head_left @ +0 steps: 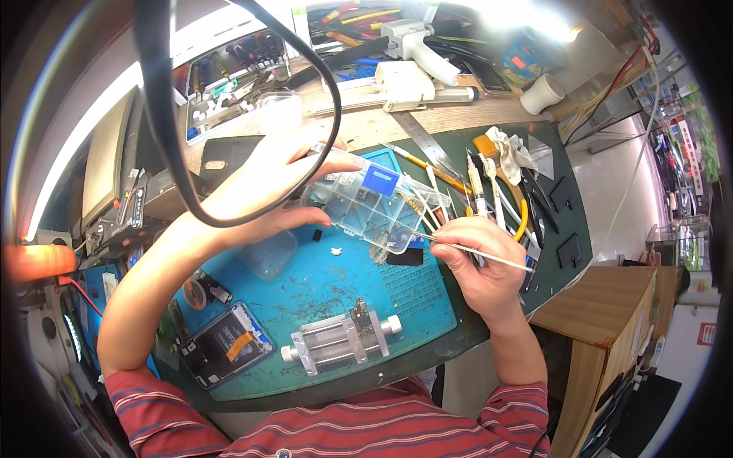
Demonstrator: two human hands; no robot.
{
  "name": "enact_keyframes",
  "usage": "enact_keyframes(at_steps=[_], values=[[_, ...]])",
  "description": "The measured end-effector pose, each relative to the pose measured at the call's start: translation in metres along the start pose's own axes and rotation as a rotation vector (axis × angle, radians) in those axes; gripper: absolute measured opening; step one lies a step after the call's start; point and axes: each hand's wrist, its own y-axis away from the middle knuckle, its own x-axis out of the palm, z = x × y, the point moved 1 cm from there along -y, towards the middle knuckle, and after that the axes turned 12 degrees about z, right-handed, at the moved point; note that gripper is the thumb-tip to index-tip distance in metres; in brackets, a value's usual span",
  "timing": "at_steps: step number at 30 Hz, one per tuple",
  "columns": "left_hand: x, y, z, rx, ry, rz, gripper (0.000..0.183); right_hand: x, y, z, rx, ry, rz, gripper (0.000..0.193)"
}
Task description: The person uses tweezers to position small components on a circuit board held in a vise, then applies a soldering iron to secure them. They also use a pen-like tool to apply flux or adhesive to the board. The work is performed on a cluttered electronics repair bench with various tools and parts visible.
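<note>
My left hand [305, 191] grips a clear plastic compartment box [359, 217] by its left end and holds it tilted above the blue work mat [305, 267]. Small parts lie in several of its compartments, and a blue label sits near its far edge. Between the fingers of my right hand [481, 259] is a pair of thin metal tweezers [489, 254], its tips at the box's right side. Nearer to me on the mat stands a metal clamp fixture [340, 340]. Left of it lies an opened phone [227, 345] with an orange strip on its black battery.
Brushes, pliers [538, 202] and a steel ruler [427, 141] crowd the right of the mat. A white heat-gun-like tool [420, 49] lies at the back. A black cable [164, 114] loops in front of my left arm. A wooden cabinet [595, 313] stands at right.
</note>
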Motion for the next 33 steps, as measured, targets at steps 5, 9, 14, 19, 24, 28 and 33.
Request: enact_keyframes(at_steps=[5, 9, 14, 19, 24, 28, 33], values=[[0.001, 0.001, 0.003, 0.032, 0.003, -0.014, 0.068, 0.002, 0.001, -0.004, 0.022, -0.018, -0.002, 0.015], [-0.001, 0.000, 0.000, 0.003, 0.015, 0.013, 0.067, 0.002, 0.000, -0.005, -0.016, -0.011, 0.030, 0.015], [0.000, 0.001, 0.001, 0.005, 0.002, 0.012, 0.067, 0.003, 0.000, -0.004, -0.039, -0.063, 0.080, 0.014], [-0.002, 0.000, 0.000, -0.004, -0.004, 0.026, 0.067, 0.006, 0.000, -0.005, -0.055, -0.028, 0.124, 0.014], [-0.001, 0.000, 0.001, 0.021, 0.004, 0.008, 0.068, 0.008, -0.002, -0.004, -0.077, 0.045, 0.136, 0.015], [-0.001, -0.002, 0.000, 0.052, 0.002, -0.016, 0.068, 0.008, -0.003, -0.002, -0.145, 0.097, 0.089, 0.017], [-0.001, -0.002, 0.005, 0.082, 0.009, -0.012, 0.068, 0.010, -0.007, -0.003, -0.164, 0.100, 0.061, 0.019]])
